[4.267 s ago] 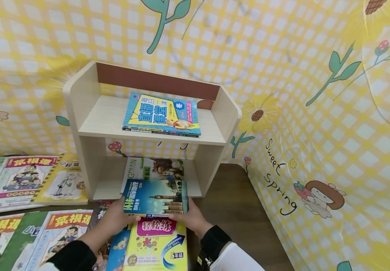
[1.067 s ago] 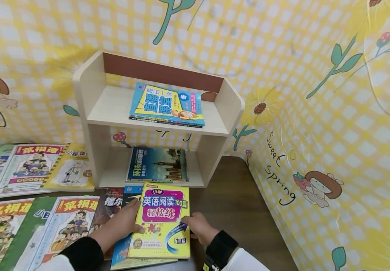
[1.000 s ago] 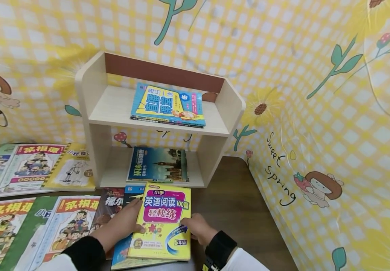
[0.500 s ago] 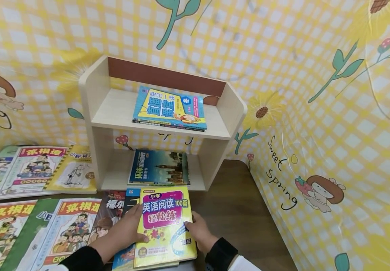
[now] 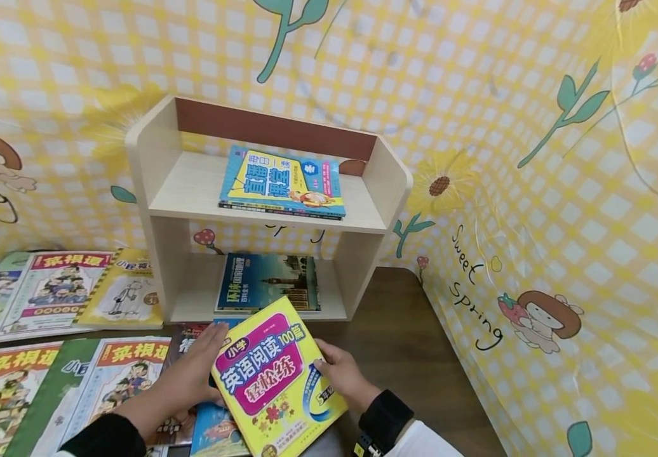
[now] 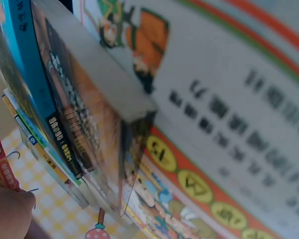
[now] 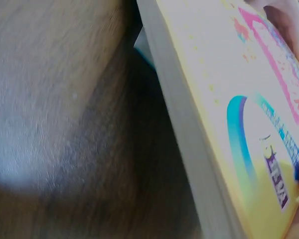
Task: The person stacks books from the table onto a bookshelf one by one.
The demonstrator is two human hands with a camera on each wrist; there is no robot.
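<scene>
A yellow workbook (image 5: 280, 381) with a magenta title panel is tilted and turned in front of the shelf in the head view. My right hand (image 5: 343, 374) pinches its right edge, thumb on the cover and fingers beneath. Along the workbook's left edge lies my left hand (image 5: 197, 368), its fingers fairly straight. The right wrist view has the workbook (image 7: 204, 114) close up, its page edges raised off the dark tabletop. Below it is a blue book (image 5: 214, 431), partly covered. A dark-covered book (image 5: 177, 425) lies behind my left hand.
A two-tier wooden shelf (image 5: 160, 266) stands at the back. Its upper tier holds blue-and-yellow books (image 5: 283, 184), its lower tier a stack topped by a clock-tower cover (image 5: 268, 279). Comic books (image 5: 129, 374) spread across the left. Dark tabletop (image 5: 415, 355) extends right.
The clock-tower book, earlier in both hands, now lies on the lower tier. The yellow workbook has since been lifted and turned counterclockwise; the left hand's thumb has left its cover.
</scene>
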